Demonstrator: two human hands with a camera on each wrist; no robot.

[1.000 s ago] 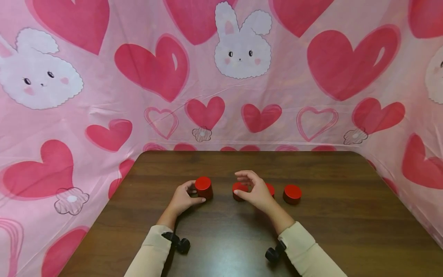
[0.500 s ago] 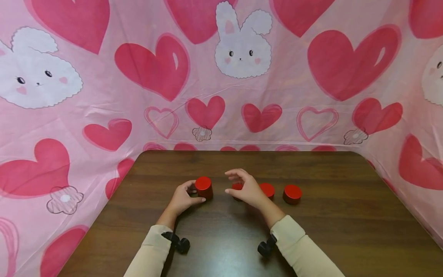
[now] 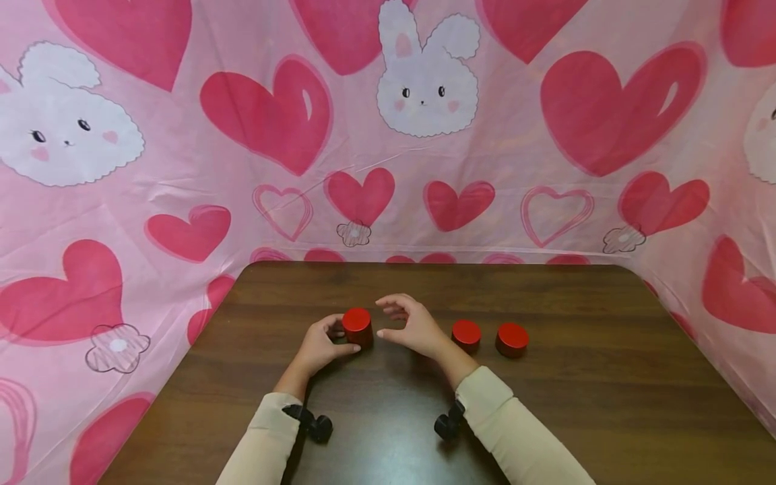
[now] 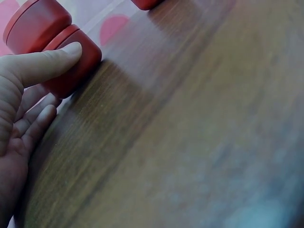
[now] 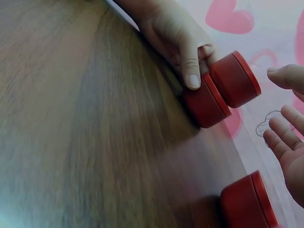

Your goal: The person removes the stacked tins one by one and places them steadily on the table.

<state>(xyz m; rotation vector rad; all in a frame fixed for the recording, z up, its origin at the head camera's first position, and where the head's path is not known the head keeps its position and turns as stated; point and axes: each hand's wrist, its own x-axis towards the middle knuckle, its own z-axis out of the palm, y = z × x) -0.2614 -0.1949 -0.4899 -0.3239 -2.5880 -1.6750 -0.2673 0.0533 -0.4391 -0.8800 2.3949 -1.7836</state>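
Observation:
Two red round tins with lids are stacked left of centre on the table; the upper tin [image 5: 235,80] sits slightly offset on the lower tin [image 5: 206,102]. My left hand [image 3: 319,345] grips the lower tin, its thumb [image 4: 64,57] against the near side and the other fingers reaching behind. To the right of the stack, my right hand [image 3: 415,330] hovers with fingers apart and nothing between them, fingertips close to the upper tin. A single red tin [image 5: 244,204] stands below the right hand in the right wrist view; the hand hides it in the head view.
Two more red tins, one nearer [image 3: 466,335] and one farther right [image 3: 512,341], stand to the right of my right hand on the dark wooden table [image 3: 582,411]. A pink cloth [image 3: 497,148] with hearts and rabbits hangs behind and beside the table.
My right hand has moved left, away from over the separate tins and towards the stack, uncovering one tin and covering another. My left hand keeps its hold on the lower tin.

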